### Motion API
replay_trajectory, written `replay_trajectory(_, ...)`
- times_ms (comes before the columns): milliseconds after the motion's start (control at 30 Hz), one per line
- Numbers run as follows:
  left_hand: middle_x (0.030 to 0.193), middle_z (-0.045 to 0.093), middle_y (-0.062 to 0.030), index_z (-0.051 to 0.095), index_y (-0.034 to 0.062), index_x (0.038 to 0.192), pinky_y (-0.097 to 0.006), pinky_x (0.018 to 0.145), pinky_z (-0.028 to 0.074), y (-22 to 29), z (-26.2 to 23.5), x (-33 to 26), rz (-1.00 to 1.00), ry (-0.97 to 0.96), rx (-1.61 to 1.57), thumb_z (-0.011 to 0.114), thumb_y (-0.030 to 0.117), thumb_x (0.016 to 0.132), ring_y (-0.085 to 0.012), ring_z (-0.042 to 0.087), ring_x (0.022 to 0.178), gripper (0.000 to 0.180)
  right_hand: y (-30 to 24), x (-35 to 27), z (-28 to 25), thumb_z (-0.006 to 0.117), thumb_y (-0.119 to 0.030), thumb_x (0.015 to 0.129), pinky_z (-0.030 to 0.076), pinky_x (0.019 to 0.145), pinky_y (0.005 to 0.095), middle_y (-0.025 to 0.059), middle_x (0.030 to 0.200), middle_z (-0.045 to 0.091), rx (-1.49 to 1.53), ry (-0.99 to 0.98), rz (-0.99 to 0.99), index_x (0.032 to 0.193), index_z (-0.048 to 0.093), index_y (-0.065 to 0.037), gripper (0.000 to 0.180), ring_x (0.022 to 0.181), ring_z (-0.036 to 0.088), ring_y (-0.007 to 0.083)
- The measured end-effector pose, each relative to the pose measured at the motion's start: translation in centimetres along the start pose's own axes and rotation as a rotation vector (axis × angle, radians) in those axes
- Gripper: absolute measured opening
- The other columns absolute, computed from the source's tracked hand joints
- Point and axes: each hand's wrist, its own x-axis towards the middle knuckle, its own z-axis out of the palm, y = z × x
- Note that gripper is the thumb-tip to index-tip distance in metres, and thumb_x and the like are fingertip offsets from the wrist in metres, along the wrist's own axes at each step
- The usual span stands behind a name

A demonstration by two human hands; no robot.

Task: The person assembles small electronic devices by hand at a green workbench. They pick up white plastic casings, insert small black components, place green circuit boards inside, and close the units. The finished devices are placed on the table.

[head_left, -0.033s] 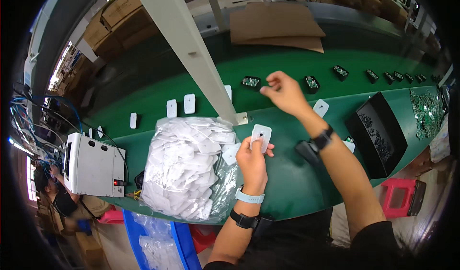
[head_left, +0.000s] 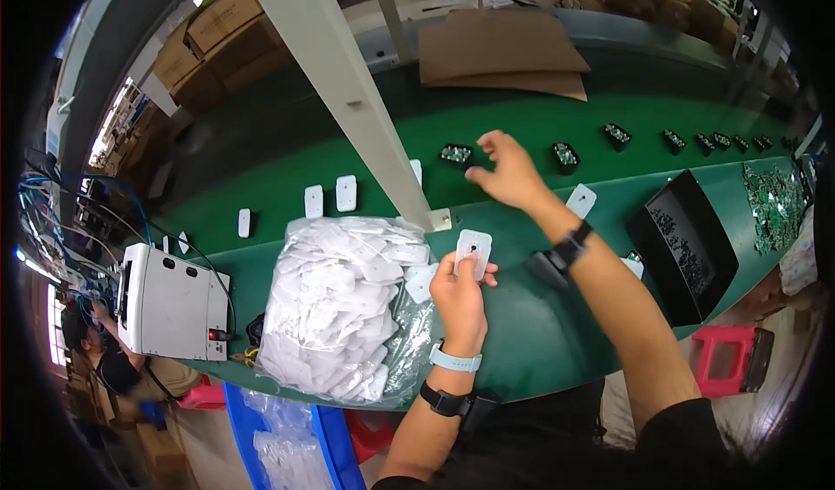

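Observation:
My left hand (head_left: 461, 303) grips a white rounded plastic cover (head_left: 472, 245) that has a small dark spot in its middle; the thumb presses on its face. Over the green bench, my right hand (head_left: 513, 173) is raised with thumb and fingers apart and nothing seen between them. Just left of its fingertips lies a small black case with a circuit board in it (head_left: 456, 153); a gap shows between them. Beside my left wrist is a clear bag full of white covers (head_left: 330, 307), with a loose white cover (head_left: 421, 282) at its right edge.
A metal post (head_left: 348, 99) rises from the bench before me. Several board-filled black cases (head_left: 617, 136) line the green surface rightward; white covers (head_left: 346, 193) lie leftward. A black bin of small dark parts (head_left: 687, 246) stands right, a white machine (head_left: 178, 303) left.
My right hand has shifted slightly left, closer to the black case. The left hand still holds the white cover in nearly the same place.

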Motion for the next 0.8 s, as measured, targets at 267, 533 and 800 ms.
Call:
replay_trajectory(267,0.101,0.067,-0.0116,0.061,-0.0042,0.112,-0.033,0.072,0.056,-0.5,-1.6,0.6,-0.019,0.03,-0.243,0.055,0.011,0.103,-0.0206,0.069,0.085,0.018,-1.0,2.3,4.9,0.072,-0.014,0.086,0.052,0.077,0.0363,0.0132,0.094,0.068,0.315,0.005,0.234,0.113,0.062,-0.001,0.031,0.083,0.066,0.0257)
replay_trajectory(533,0.108,0.067,-0.0126,0.061,-0.0053,0.12,-0.036,0.084,0.059,-0.9,-0.7,0.7,-0.101,-0.088,-0.275,0.057,0.009,0.103,-0.024,0.07,0.096,0.022,-3.1,-8.2,-8.5,0.057,-0.007,0.096,0.047,0.08,0.0256,0.0039,0.107,0.065,0.906,-0.271,0.283,0.131,0.055,-0.002,0.036,0.089,0.059,0.0107)
replay_trajectory(800,0.114,0.068,-0.0122,0.061,-0.0039,0.123,-0.038,0.093,0.057,-0.3,-0.4,0.3,-0.169,-0.136,-0.218,0.057,0.008,0.103,-0.0236,0.069,0.102,0.024,-3.4,-11.3,-6.9,0.062,-0.009,0.098,0.052,0.081,0.027,0.0025,0.102,0.067,0.894,-0.265,0.401,0.117,0.063,0.0,0.021,0.09,0.062,0.0085)
